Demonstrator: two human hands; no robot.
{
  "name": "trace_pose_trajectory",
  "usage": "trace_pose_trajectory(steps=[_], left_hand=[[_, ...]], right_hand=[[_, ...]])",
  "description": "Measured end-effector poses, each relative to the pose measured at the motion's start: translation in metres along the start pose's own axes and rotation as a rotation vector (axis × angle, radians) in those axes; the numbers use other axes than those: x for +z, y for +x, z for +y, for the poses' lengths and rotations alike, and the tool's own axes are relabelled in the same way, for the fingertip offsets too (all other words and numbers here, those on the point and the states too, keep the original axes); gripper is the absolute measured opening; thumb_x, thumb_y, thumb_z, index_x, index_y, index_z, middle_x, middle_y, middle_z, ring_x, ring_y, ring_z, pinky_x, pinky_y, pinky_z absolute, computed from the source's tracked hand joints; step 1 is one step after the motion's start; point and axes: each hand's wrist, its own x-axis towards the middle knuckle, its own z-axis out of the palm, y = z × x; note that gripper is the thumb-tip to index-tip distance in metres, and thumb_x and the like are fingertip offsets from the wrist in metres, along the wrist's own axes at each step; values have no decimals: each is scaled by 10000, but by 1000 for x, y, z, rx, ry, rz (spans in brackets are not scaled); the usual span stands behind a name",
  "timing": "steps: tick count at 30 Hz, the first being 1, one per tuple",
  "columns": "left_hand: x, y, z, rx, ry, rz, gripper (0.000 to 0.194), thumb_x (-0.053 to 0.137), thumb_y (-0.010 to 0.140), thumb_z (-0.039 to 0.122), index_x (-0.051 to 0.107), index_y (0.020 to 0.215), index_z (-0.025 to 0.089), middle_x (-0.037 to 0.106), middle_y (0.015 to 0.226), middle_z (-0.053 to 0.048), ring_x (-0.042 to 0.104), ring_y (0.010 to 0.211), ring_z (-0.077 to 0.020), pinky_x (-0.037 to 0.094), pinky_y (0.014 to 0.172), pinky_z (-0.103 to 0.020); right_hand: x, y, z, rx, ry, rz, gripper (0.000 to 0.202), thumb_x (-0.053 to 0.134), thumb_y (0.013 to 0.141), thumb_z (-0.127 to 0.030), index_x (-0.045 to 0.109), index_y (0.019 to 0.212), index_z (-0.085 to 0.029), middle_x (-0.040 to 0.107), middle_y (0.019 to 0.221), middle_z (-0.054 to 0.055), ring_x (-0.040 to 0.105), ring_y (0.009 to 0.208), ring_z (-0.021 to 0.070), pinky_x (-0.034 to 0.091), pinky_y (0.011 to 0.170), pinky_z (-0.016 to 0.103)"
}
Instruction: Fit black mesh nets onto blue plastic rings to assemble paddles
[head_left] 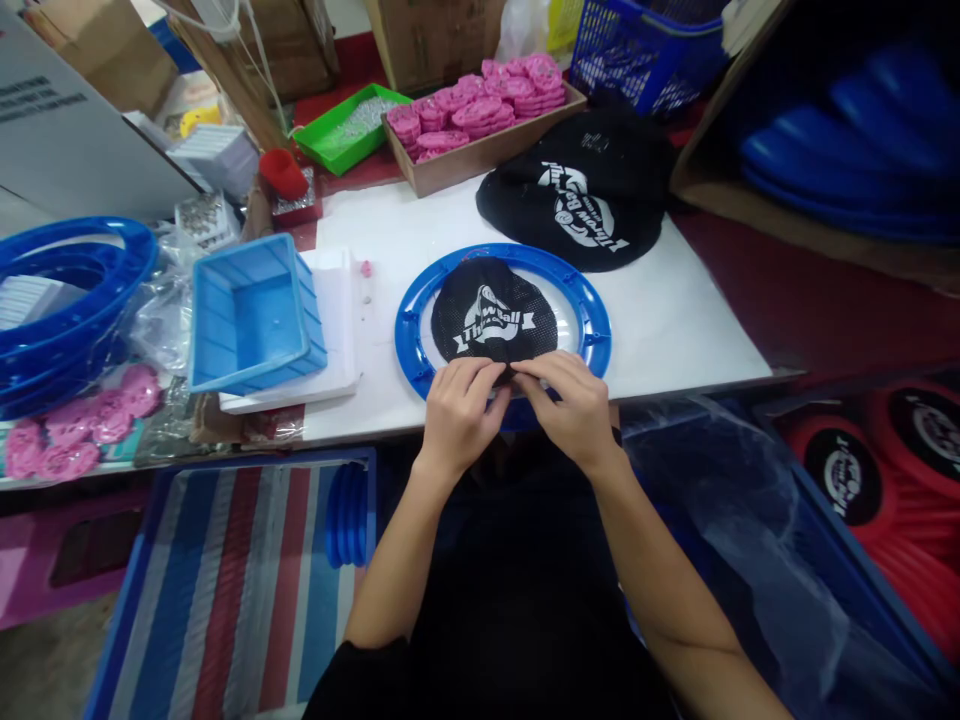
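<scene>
A blue plastic ring (pixel 409 340) lies flat on the white work surface in front of me. Inside it rests a black mesh disc (pixel 491 300) with white printed lettering, its outline a little uneven. My left hand (pixel 463 405) pinches the disc's near edge between thumb and fingers. Close beside it, my right hand (pixel 568 400) pinches the same edge, fingertips almost meeting the left ones. Both hands cover the near part of the ring. Behind the ring lies a pile of similar black printed mesh discs (pixel 517 205).
A light blue bin (pixel 255 320) stands left on white board. Behind are a green tray (pixel 345 130), a carton of pink pieces (pixel 480 105) and a blue basket (pixel 619 60). Blue rings (pixel 82 320) are stacked far left; red discs (pixel 892 500) fill a crate at lower right.
</scene>
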Motion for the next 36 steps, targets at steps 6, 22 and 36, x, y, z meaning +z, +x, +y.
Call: trace_pose_trajectory(steps=[6,22,36], left_hand=[[3,-5,-2,49,23,39,204,546,1051,138,736,1122,160,767,1032,-129,738,1010,-242,621,895,-414],[-19,-19,-35,99,-284,-139,144,644,1045,171,776,1057,226,755,997,-75,691,978,-200,595,863,-400],[-18,-17,-37,202,-350,-75,183,700,980,80,757,1079,224,735,991,-71,673,975,-209,589,851,-387]], right_hand=[[0,-1,3,6,-1,22,195,611,1069,-227,804,1049,-247,772,916,83,719,883,266,586,844,467],[-25,-2,17,-202,161,-295,233,589,1058,-131,795,1048,-239,747,956,73,676,876,235,535,786,426],[-21,-8,18,-327,50,-274,247,584,1039,-35,748,1147,-184,740,1009,103,639,926,251,487,769,422]])
